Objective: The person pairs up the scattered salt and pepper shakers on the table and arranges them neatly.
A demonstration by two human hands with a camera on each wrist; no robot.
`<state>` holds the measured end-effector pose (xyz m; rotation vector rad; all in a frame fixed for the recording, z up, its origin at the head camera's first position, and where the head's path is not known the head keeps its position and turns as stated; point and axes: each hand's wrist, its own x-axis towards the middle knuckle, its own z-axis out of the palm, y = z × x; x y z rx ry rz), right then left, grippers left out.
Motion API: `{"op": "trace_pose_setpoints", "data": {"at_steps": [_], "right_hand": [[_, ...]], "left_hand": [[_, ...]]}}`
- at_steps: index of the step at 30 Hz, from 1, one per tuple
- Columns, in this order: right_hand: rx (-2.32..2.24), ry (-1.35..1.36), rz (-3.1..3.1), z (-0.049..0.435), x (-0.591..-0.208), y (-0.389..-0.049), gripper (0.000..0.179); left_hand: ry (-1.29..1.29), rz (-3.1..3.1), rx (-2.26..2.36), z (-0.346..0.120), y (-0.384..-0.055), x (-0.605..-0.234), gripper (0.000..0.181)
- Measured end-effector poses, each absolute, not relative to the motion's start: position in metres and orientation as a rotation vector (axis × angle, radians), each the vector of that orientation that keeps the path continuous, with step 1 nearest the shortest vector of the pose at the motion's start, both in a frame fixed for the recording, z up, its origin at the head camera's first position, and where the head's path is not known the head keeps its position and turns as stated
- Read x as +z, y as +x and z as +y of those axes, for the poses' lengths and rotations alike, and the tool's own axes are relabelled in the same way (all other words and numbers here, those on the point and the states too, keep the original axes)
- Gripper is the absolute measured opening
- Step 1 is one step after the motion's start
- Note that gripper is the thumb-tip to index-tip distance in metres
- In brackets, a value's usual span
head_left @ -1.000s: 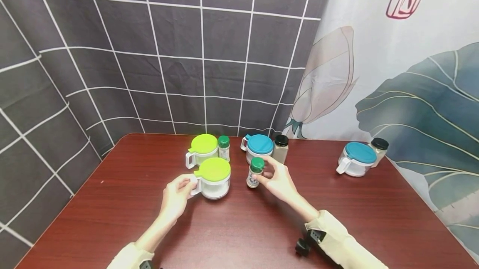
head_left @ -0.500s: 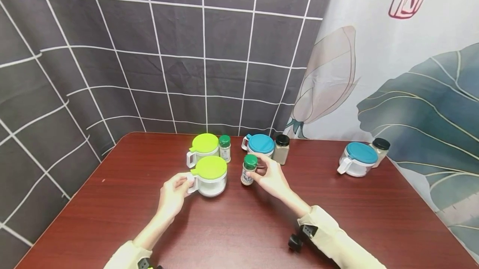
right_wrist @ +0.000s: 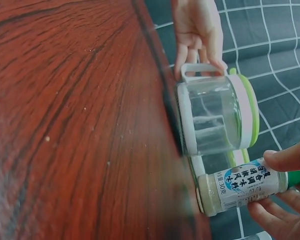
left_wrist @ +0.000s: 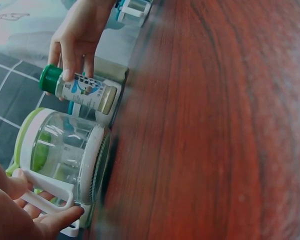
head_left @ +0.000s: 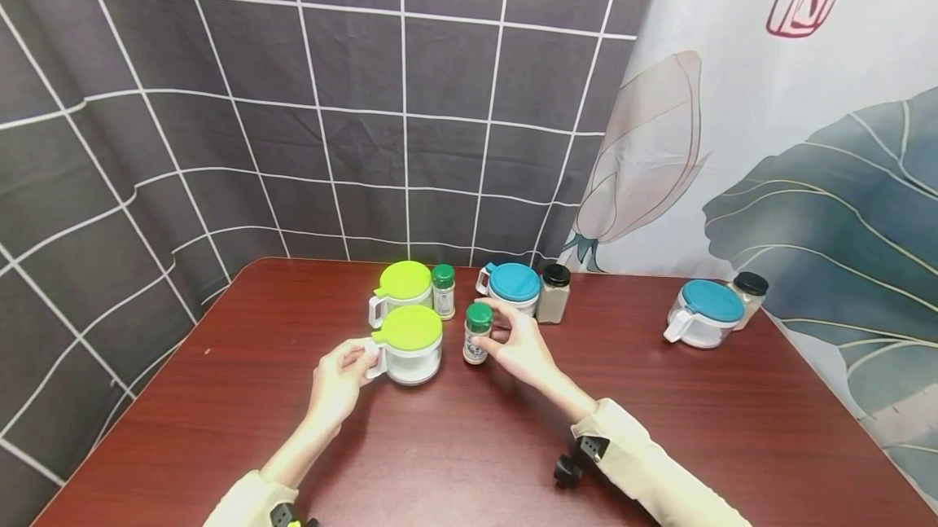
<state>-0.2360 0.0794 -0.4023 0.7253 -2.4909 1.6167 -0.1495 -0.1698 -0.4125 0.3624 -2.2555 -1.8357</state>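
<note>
The right hand's (head_left: 522, 348) fingers clamp a slim, green-capped clear bottle (right_wrist: 247, 185) nearly upright, right of the round, lime-lidded clear jar (head_left: 414, 357) the left hand's (head_left: 340, 376) fingers pinch.

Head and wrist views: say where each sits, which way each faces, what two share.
Head: on the head, facing forward and down over the table; left hand, right hand and sleeves show.
Left wrist: on that wrist, facing the front lime-lidded jar, its handle in the left hand; right hand beyond.
Right wrist: on that wrist, facing the green-capped bottle in the right hand; left hand beyond.
Both wrist views share hands, jar and bottle.
</note>
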Motion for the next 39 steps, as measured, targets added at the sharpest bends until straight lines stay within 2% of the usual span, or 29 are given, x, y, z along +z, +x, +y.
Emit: {"op": "trace_pose_setpoints", "data": {"at_steps": [20,29,39], "right_hand": [[1.585,0.737,-2.506,0.071,-0.415,-0.236,0.049],[1.627,0.754,-2.516,0.071,-0.417,-0.237,0.043],[1.483,0.776,-2.607,0.068,-0.412,-0.246,0.040]], "left_hand": [[0.228,-2.353,-1.863,-0.177,-0.148,-0.415,0.028],[0.256,-2.399,-1.821,-0.181,-0.150,-0.416,0.031],[0.227,-2.444,-1.728,-0.188,-0.159,-0.414,0.023]]}}
